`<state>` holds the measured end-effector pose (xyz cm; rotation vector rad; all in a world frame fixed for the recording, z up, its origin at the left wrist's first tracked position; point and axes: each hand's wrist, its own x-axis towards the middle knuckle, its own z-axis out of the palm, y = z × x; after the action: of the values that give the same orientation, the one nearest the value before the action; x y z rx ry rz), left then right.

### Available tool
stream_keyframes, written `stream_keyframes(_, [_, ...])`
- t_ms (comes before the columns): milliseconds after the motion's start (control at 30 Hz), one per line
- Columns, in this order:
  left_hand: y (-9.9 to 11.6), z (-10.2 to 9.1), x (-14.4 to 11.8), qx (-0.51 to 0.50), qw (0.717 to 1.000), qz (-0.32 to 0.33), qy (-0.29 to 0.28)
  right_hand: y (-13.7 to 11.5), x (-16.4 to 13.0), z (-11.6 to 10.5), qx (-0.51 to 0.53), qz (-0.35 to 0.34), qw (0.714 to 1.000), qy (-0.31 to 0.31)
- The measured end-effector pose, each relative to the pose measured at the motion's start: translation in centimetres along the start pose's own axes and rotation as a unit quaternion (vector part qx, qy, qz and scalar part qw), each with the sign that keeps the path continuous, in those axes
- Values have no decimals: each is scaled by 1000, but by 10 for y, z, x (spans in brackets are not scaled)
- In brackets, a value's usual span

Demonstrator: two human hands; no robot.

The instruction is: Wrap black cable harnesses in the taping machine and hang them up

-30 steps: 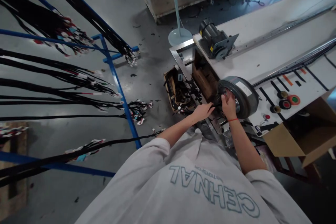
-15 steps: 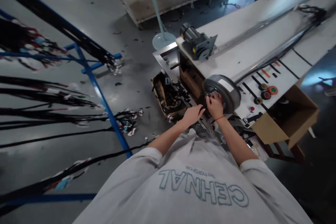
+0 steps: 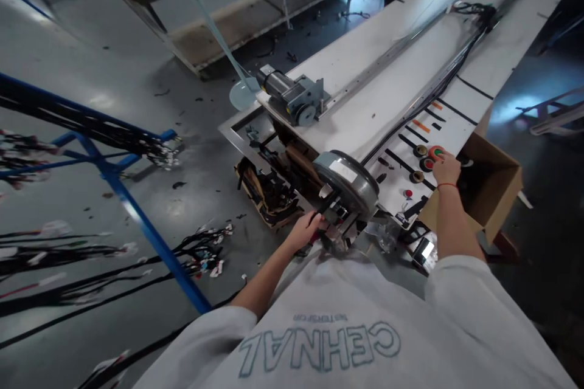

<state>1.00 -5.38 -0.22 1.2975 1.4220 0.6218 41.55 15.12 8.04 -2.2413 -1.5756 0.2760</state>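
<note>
Gripping a black cable bundle point(image 3: 326, 209) just below the grey drum point(image 3: 349, 179) at the near end of the long white bench point(image 3: 387, 97), our left hand point(image 3: 305, 231) has its fingers curled shut around the strands, while our right hand point(image 3: 446, 169) rests with fingertips on the red and green push button point(image 3: 437, 153) in the control row on the bench's edge, fingers loosely bent and holding nothing. We judge the risk to lie in that pairing: if the button sets the drum or the motor point(image 3: 292, 97) turning while the left grip sits this close to the rim, the bundle could snatch and drag fingers into the gap between drum and frame. A loose loop below the drum could also foul on the brackets there, and we cannot tell how the strands run behind the hand. More harnesses point(image 3: 201, 252) trail across the floor beside the blue rack point(image 3: 137, 213), near enough to our feet to catch a step. An open cardboard box point(image 3: 495, 185) hangs just beyond the right wrist, where a quick pull back could knock it.
</note>
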Motion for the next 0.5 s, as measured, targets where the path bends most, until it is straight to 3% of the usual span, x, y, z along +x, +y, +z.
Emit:
stream_keyframes(100, [2, -2, -1, 18, 1000, -12, 0, 31, 31, 11, -80, 32, 996, -14])
stream_keyframes(267, [-3, -4, -3, 11, 999, -35, -29, 40, 35, 39, -178, 86, 977, -79])
stream_keyframes(400, [-11, -5, -6, 27, 998, -41, -33, 40, 39, 43, -162, 95, 981, -57])
stream_keyframes(500, [-11, -8, -7, 44, 998, -30, -26, 44, 19, 42, -66, 108, 992, -28])
